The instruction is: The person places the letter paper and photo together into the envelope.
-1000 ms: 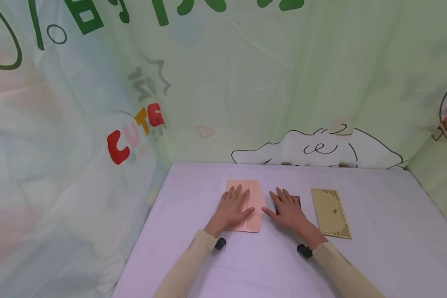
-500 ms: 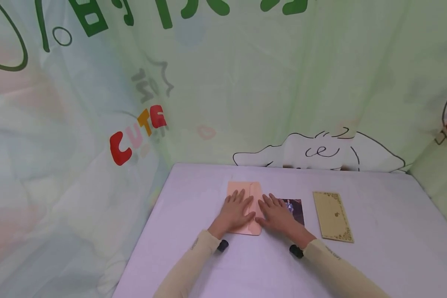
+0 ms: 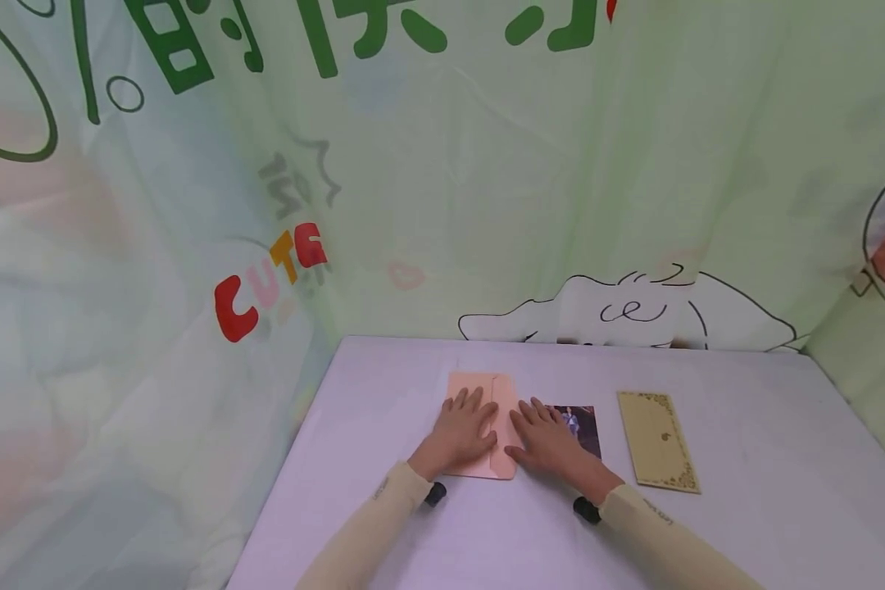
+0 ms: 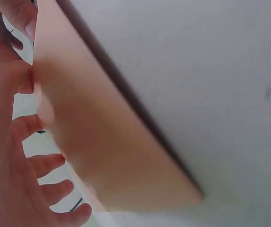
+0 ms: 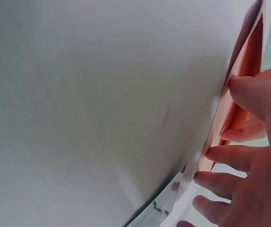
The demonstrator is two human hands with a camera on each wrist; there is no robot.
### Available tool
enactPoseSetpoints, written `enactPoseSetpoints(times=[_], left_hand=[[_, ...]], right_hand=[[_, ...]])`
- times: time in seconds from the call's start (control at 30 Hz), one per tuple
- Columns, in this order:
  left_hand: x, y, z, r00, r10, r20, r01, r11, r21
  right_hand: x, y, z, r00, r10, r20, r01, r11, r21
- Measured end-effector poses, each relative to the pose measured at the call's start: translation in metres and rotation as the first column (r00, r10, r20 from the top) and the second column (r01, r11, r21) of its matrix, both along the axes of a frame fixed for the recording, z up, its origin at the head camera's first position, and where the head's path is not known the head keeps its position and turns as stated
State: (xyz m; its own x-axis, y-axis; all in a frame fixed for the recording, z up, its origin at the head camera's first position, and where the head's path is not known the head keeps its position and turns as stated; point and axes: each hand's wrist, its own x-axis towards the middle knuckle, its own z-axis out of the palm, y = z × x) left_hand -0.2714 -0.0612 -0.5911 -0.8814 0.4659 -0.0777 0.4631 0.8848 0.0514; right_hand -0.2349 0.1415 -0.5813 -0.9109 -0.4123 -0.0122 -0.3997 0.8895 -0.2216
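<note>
A pink envelope (image 3: 474,469) lies on the table, a seam running lengthwise near its right side. My left hand (image 3: 460,433) rests on its left and middle part, fingers spread. In the left wrist view, fingertips touch the top of the envelope (image 4: 102,127). My right hand (image 3: 549,438) touches the right edge with its fingertips. The right wrist view shows the envelope (image 5: 241,82) lifted into a gap there, with a darker orange inside. Partly beneath my right hand is a dark photo (image 3: 581,426) with a figure on it.
A tan card-like piece (image 3: 660,442) with brown ornamented corners lies to the right of the photo. The table (image 3: 767,492) has a pale lilac cover. Printed curtains (image 3: 450,205) hang behind it and at the left.
My right hand has moved left from over the photo to the envelope's right edge, uncovering more of the photo. My left hand stays on the envelope. The head view has tilted slightly upward.
</note>
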Motion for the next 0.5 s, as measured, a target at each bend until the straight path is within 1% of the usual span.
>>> enactPoseSetpoints(times=[0.1,0.2,0.3,0.37,0.5], left_hand=[[-0.002,-0.002,0.003,1.0,-0.012,0.004,0.012,1.0,-0.01],[-0.005,-0.004,0.007,0.999,-0.027,0.021,0.027,1.0,-0.001],[-0.008,-0.008,0.012,0.997,-0.048,0.056,0.048,0.999,0.016],[-0.012,-0.011,0.016,0.994,-0.069,0.079,0.069,0.998,0.012],[-0.019,-0.016,0.024,0.984,-0.115,0.137,0.115,0.993,0.004]], right_hand=[[0.001,-0.001,0.001,1.0,-0.002,0.007,0.002,1.0,-0.006],[0.002,-0.002,0.003,1.0,0.002,0.014,-0.002,1.0,-0.006],[0.002,-0.002,0.004,1.0,0.005,0.017,-0.005,1.0,0.001],[0.002,-0.002,0.004,1.0,0.007,0.019,-0.007,1.0,0.003],[0.003,-0.001,0.004,1.0,0.011,0.018,-0.011,1.0,0.007]])
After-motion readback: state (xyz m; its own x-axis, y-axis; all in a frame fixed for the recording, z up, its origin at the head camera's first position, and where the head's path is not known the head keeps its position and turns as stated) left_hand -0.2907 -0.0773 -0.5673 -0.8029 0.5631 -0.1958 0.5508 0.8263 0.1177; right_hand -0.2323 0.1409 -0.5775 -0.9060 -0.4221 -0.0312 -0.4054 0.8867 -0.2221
